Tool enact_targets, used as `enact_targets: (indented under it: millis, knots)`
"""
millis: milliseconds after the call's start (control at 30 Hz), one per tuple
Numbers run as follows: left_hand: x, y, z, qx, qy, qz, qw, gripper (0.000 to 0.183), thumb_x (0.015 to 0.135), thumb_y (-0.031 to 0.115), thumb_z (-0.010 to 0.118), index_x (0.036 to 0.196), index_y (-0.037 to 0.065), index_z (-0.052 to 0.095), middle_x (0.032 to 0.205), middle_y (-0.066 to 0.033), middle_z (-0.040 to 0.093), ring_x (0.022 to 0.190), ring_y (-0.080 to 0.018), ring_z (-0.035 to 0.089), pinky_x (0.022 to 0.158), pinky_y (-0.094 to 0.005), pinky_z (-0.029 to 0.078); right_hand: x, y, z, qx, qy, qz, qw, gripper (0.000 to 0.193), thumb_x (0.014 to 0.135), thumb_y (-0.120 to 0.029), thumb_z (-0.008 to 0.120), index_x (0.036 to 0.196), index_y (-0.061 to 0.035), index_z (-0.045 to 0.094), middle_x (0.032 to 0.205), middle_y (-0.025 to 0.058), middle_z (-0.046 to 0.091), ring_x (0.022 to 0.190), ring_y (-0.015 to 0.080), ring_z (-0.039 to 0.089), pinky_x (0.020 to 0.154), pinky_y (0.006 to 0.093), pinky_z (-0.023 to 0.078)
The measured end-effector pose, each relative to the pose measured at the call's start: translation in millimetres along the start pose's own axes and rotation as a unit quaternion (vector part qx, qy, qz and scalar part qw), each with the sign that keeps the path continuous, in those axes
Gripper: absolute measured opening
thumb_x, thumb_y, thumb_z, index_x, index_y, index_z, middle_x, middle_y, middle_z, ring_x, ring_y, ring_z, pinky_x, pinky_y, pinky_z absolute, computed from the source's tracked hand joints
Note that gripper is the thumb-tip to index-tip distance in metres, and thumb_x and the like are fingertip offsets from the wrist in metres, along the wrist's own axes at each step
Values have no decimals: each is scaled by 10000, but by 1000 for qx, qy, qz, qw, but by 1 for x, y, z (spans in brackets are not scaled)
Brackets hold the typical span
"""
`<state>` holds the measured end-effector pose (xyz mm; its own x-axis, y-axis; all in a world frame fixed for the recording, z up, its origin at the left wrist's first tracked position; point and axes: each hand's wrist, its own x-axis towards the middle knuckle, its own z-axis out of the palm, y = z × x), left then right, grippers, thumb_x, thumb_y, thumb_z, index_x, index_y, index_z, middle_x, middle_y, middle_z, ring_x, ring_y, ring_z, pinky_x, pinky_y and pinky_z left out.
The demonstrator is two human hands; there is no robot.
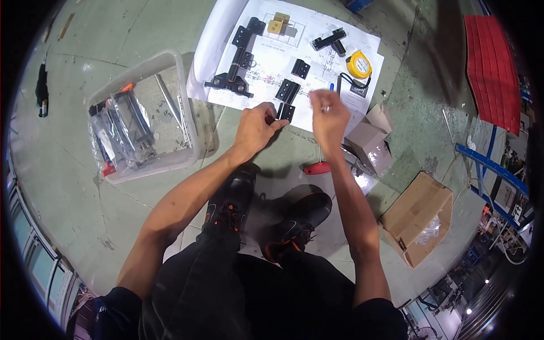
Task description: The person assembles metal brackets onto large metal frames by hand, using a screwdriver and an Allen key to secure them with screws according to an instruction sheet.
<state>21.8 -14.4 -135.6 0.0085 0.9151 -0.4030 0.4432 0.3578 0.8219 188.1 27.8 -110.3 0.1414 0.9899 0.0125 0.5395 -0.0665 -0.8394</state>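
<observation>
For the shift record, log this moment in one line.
left hand: holding black block; right hand: near drawing, grip unclear; tape measure: on drawing; red-handled tool: on floor

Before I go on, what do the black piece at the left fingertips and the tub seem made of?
Black piece: probably metal, satin black, from its glints and crisp edges; plastic possible. Tub: likely plastic, cloudy finish, given its translucent walls.

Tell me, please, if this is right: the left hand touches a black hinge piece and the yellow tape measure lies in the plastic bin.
Not quite: the head view shows the yellow tape measure on the drawing sheet, not the plastic bin; the left hand does touch a black hinge piece.
</observation>
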Motion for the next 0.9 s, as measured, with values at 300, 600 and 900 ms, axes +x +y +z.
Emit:
enact_targets:
  millis: [300, 600, 900]
  knots:
    - [-24, 13, -10, -100, 53, 20, 993, 260, 758, 92, 773, 871, -9, 562, 604, -56, 565, 534, -117, 509, 534, -281, 441, 150, 14, -6, -309, 36, -140, 940, 298, 793, -155, 719, 1029, 14, 650, 971, 182, 667, 867, 336, 645, 797, 386, 504]
    - [-88, 5, -16, -120, -16, 41, 992, 176, 841, 136, 705, 892, 8, 596, 620, -64, 554, 541, -134, 522, 535, -284, 447, 144, 15, 2, -17, -29, 97, 995, 229, 811, -79, 667, 1017, 18, 642, 843, 140, 712, 795, 250, 699, 743, 327, 525]
    - [-167, -22, -69, -169, 39, 56, 983, 122, 857, 119, 700, 883, 12, 647, 739, -65, 611, 612, -141, 565, 576, -265, 467, 62, -66, -118, -275, -280, -17, 920, 256, 809, 30, 635, 1063, 3, 613, 956, 135, 690, 780, 145, 663, 633, 281, 514]
